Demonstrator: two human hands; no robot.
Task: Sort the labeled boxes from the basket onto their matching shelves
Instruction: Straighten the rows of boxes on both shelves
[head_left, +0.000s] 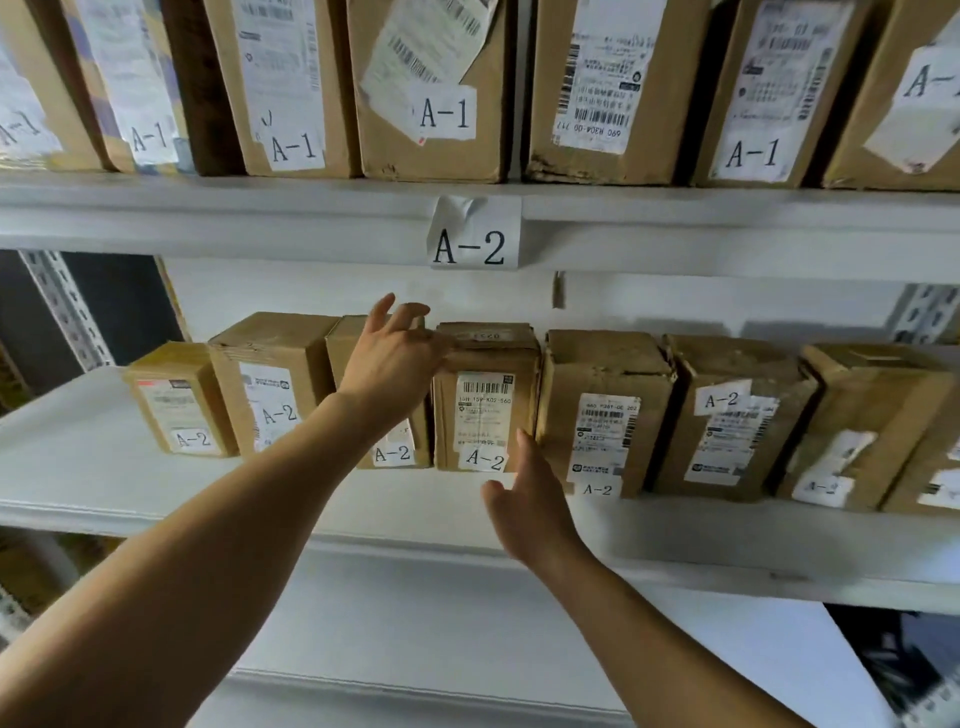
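A brown cardboard box marked A-2 (485, 400) stands upright in the middle of the A-2 shelf (93, 467), between other A-2 boxes. My left hand (395, 358) reaches over its top left corner with fingers spread and relaxed, touching or just off the box. My right hand (524, 499) is below its front lower right corner, fingers straight, fingertips at the box's edge. Neither hand grips anything. The shelf tag A-2 (472, 244) hangs on the beam above. The basket is out of view.
Several A-2 boxes line the shelf, among them a small box (179, 400) at the left end and a torn box (605, 410) to the right. Boxes marked A-1 (431, 88) fill the shelf above. Bare shelf surface lies left of the row.
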